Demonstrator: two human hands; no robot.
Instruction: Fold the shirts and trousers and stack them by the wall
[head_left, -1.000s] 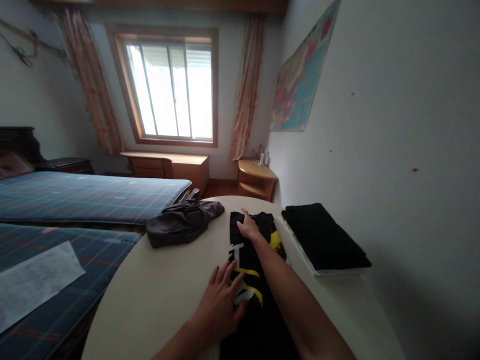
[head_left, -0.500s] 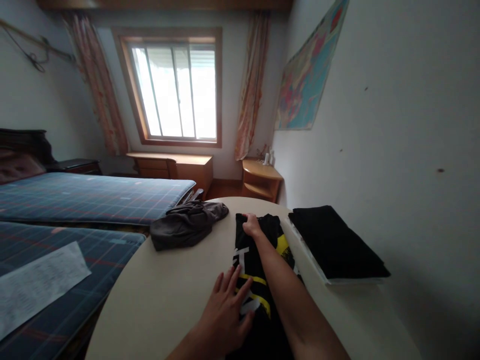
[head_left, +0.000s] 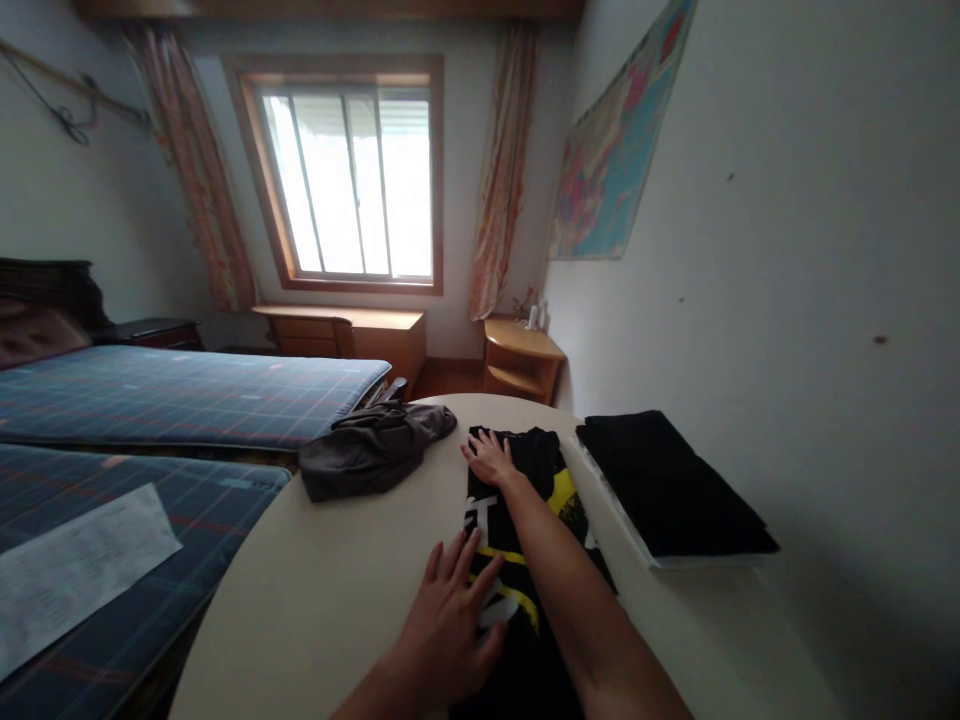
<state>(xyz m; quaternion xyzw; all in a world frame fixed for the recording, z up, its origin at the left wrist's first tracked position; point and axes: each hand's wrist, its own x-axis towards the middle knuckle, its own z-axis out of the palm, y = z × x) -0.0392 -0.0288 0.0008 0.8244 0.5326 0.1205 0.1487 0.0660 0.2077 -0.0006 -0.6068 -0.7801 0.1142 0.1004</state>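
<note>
A black T-shirt [head_left: 551, 455] with yellow and white print lies folded into a long strip on the cream round table [head_left: 322, 590]. My left hand [head_left: 454, 610] rests on the near left part of the shirt, fingers spread. Farther away, my right hand [head_left: 489, 458] lies flat over the shirt's far left corner, its fingers apart. My right forearm crosses above the shirt and hides part of the print. Neither hand grips the cloth.
Left of the shirt lies a crumpled dark grey garment [head_left: 367, 455]. At the right, folded black cloth [head_left: 671, 485] sits on a white base beside the wall. Plaid mattresses [head_left: 187, 395] stand left of the table, one bearing a printed paper sheet [head_left: 82, 575].
My right hand has let go of the shirt's far edge, and its fingers have opened out flat toward the left corner. The left hand has stayed in place.
</note>
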